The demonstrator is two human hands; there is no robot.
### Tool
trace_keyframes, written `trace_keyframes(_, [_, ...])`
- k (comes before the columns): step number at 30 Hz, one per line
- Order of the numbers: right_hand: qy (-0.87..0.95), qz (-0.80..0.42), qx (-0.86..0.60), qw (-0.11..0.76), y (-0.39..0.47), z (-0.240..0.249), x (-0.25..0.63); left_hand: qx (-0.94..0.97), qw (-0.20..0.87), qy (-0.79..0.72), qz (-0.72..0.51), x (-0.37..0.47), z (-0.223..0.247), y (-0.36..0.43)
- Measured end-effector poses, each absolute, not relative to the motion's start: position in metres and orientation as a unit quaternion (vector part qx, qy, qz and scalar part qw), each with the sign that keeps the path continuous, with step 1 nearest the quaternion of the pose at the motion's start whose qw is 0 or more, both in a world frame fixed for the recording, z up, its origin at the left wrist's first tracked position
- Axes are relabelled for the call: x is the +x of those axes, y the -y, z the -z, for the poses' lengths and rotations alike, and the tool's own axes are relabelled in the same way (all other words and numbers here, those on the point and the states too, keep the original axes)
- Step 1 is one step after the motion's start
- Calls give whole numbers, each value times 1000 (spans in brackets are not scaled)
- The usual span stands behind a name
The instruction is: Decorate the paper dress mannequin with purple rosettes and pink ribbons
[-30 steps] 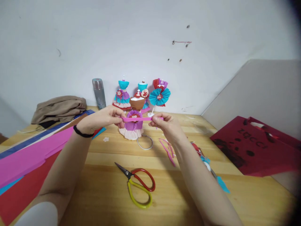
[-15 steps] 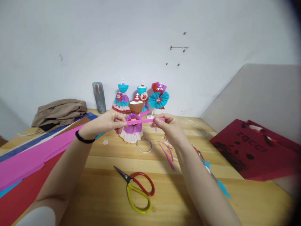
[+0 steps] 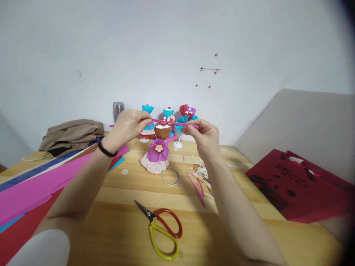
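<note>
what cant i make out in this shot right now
All in the head view:
Flask, lower part: hidden by the left hand.
Pink strip, stretch inside the left hand: covered by that hand.
Blue flower: partly covered by the right hand.
Red sheet: cut off by the left edge.
Wall specks: too small to identify.

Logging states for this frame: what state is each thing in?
Pink strip: held nearly straight between both hands
Left hand: pinching the strip at one end
Right hand: pinching it near the other end
Scissors: lying down, blades closed, unheld
Front dress figure: upright, dressed
Bottle: upright, partly hidden
Brown cloth: crumpled
Red bag: contents not visible
</note>
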State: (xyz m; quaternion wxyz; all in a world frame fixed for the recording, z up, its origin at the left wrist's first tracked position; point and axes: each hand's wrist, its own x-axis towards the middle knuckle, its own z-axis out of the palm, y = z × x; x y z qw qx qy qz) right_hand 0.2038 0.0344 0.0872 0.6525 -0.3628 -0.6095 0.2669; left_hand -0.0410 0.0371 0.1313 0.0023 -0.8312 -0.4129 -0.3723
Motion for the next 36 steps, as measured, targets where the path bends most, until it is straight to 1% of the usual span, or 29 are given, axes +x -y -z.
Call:
trace_keyframes(2, [598,-252,-369,666,-48,-93,203,-825,42,433,361,-38,-138,-50])
trace_keyframes(4, [581,-255,-379,674,-61,-95,201,-822,53,444,351,-34,-142,-61])
trace_keyframes(9, [551,-288,-402,673,-79,-90,195,-824,14,438,360,-33,-138,-81])
trace_keyframes(13, [578,-266,-412,653,-77,-80,194,-831,-29,438,343,-36,-132,-88])
trace_keyframes(18, [606,-182,-417,652,-65,-72,196,-838,-82,431,325,-36,-129,-92])
trace_keyframes(22, [634,-102,-409,648,-47,-71,190,-839,-87,428,324,-33,-128,-93])
trace_keyframes(25, [675,-31,-394,624,-34,-72,182,-843,-79,423,322,-32,-128,-92])
trace_keyframes(27, [698,9,-376,609,-30,-72,178,-847,-60,419,322,-32,-129,-89])
trace_keyframes(30, [713,36,-364,598,-30,-73,177,-854,-6,414,314,-33,-131,-82])
trace_keyframes(33, [725,64,-361,583,-33,-73,179,-857,91,419,286,-31,-131,-70])
trace_keyframes(36, [749,115,-335,560,-34,-74,178,-848,189,439,228,-25,-129,-55])
